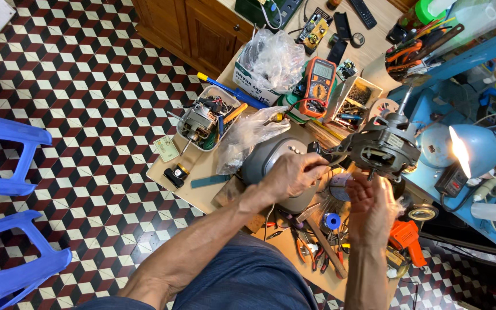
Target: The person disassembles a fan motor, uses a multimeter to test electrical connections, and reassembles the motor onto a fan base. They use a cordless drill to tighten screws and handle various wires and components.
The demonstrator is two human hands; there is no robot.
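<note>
The person's left hand (294,175) is curled shut, pinching what looks like a thin wire lead that runs toward the grey electric motor (383,148), which sits at about two o'clock from that hand, propped above the cluttered workbench (202,172) with its shaft pointing up and away. The right hand (371,209) is raised just below the motor at its six o'clock, fingers bent inward; whether it grips anything I cannot tell, since the fingertips are turned from view. To my eye the work in hand is tending the motor's leads, and it would go best with the wire kept taut but not yanked, the motor steadied so it cannot roll, and both hands kept out of the glare of the lit blue desk lamp (466,149) at three o'clock. Under the left hand lies a rounded grey housing (265,158). At ten o'clock from it stands a clear plastic tray (205,123) holding a smaller motor with copper windings and loose wires, a yellow-handled tool poking out. At twelve o'clock an orange multimeter (317,80) leans beside a white cardboard box (254,86) stuffed with crumpled clear plastic bags. A small open box (360,97) to the multimeter's right holds tiny parts too small to name. Pliers with red handles (311,252) lie at the bench's near edge, and an orange soldering gun (406,238) rests at four o'clock.
</note>
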